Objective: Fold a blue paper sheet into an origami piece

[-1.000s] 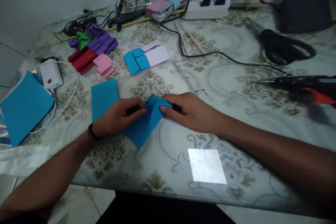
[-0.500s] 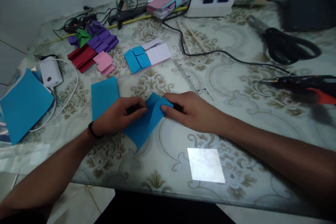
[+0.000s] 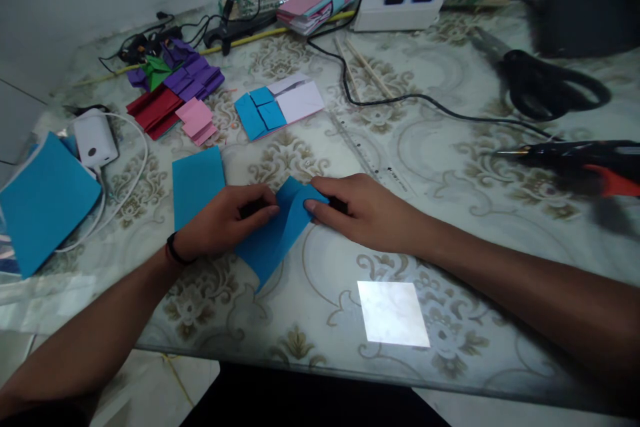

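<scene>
Between my hands, over the patterned table, is a blue paper with its far right corner curling over. My left hand pinches its left edge between thumb and fingers. At the curled corner, my right hand has thumb and fingers closed on the paper. A second blue sheet lies flat just beyond my left hand and is partly covered by it. Farther off rests a white card with folded blue paper on its left half.
Folded purple, red and pink papers lie at the back left. Black scissors and a soldering-iron-like tool are on the right. A clear ruler and a black cable cross the middle.
</scene>
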The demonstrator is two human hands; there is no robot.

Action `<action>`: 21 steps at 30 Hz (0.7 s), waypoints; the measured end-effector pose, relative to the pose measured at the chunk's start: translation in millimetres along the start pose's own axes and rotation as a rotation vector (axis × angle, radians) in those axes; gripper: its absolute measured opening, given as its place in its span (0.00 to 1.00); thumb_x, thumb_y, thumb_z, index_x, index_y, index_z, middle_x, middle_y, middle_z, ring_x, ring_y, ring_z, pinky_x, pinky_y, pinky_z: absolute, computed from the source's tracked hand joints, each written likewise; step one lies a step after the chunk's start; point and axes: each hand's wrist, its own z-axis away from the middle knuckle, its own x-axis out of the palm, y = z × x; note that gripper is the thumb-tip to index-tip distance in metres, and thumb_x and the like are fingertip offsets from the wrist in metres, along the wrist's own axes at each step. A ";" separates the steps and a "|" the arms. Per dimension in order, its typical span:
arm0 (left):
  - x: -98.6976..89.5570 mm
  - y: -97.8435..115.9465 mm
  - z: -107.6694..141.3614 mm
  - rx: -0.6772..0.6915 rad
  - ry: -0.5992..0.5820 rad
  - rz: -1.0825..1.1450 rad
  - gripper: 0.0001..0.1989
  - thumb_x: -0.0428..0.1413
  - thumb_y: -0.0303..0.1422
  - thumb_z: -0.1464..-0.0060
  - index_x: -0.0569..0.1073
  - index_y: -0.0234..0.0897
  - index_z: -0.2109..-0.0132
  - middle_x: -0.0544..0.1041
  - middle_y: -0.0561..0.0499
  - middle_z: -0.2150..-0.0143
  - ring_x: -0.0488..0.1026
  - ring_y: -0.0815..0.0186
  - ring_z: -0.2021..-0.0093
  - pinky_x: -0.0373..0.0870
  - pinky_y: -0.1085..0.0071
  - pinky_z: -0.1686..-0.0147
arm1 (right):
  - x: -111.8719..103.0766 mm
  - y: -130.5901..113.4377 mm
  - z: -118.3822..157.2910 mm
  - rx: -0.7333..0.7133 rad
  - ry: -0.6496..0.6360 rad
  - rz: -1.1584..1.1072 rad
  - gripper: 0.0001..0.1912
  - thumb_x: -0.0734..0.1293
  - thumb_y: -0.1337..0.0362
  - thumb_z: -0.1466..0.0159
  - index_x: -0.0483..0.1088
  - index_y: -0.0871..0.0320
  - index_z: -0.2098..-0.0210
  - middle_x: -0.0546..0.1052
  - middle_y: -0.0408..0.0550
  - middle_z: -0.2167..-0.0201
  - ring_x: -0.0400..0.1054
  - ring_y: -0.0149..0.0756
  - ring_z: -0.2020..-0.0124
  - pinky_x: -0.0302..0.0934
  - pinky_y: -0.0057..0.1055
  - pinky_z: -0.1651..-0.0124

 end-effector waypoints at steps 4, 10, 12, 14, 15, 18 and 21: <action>-0.3 -0.2 -0.1 0.008 -0.001 -0.005 0.12 0.56 0.38 0.31 0.75 0.36 0.62 0.77 0.53 0.67 0.70 0.68 0.68 0.65 0.72 0.67 | 0.1 0.3 0.6 0.001 -0.005 0.000 0.16 0.62 0.57 0.26 0.66 0.58 0.69 0.70 0.40 0.76 0.62 0.28 0.74 0.53 0.27 0.66; -0.4 -0.1 -0.5 0.015 -0.004 0.003 0.11 0.56 0.38 0.31 0.75 0.35 0.61 0.78 0.53 0.66 0.71 0.69 0.67 0.65 0.73 0.67 | 0.2 1.1 0.4 -0.006 0.001 0.000 0.17 0.62 0.57 0.26 0.65 0.58 0.70 0.69 0.40 0.77 0.62 0.28 0.74 0.52 0.28 0.67; -0.3 -0.3 -0.3 0.014 -0.006 -0.001 0.11 0.56 0.37 0.31 0.75 0.35 0.61 0.77 0.53 0.67 0.70 0.69 0.68 0.65 0.73 0.67 | 0.0 1.3 0.4 -0.008 0.003 0.005 0.17 0.62 0.57 0.26 0.65 0.58 0.70 0.69 0.40 0.77 0.61 0.28 0.75 0.52 0.27 0.67; -0.3 -0.5 -0.1 0.012 -0.004 -0.004 0.11 0.56 0.37 0.31 0.75 0.35 0.61 0.77 0.54 0.67 0.70 0.69 0.68 0.64 0.73 0.68 | -0.2 1.4 0.7 -0.012 0.003 0.006 0.17 0.62 0.57 0.26 0.65 0.58 0.70 0.69 0.40 0.77 0.61 0.27 0.75 0.52 0.27 0.67; -0.2 -0.5 0.0 0.012 -0.003 -0.006 0.11 0.56 0.37 0.31 0.75 0.35 0.61 0.77 0.54 0.67 0.70 0.69 0.68 0.64 0.73 0.68 | -0.3 1.5 0.8 -0.015 0.006 0.006 0.17 0.62 0.57 0.26 0.64 0.58 0.70 0.69 0.40 0.77 0.61 0.27 0.75 0.52 0.27 0.67; -0.1 0.0 0.1 0.001 -0.005 -0.004 0.11 0.56 0.37 0.31 0.75 0.35 0.61 0.78 0.53 0.66 0.70 0.69 0.67 0.65 0.73 0.67 | -0.1 1.5 1.1 -0.018 0.009 0.006 0.17 0.62 0.57 0.26 0.64 0.58 0.70 0.69 0.40 0.77 0.61 0.27 0.75 0.52 0.27 0.67; -0.1 0.4 -0.2 -0.003 -0.006 0.000 0.12 0.56 0.38 0.31 0.75 0.35 0.61 0.77 0.53 0.66 0.70 0.69 0.67 0.65 0.73 0.67 | 0.4 1.5 0.7 -0.013 0.008 0.009 0.17 0.62 0.57 0.26 0.65 0.58 0.70 0.69 0.40 0.77 0.62 0.28 0.75 0.52 0.27 0.67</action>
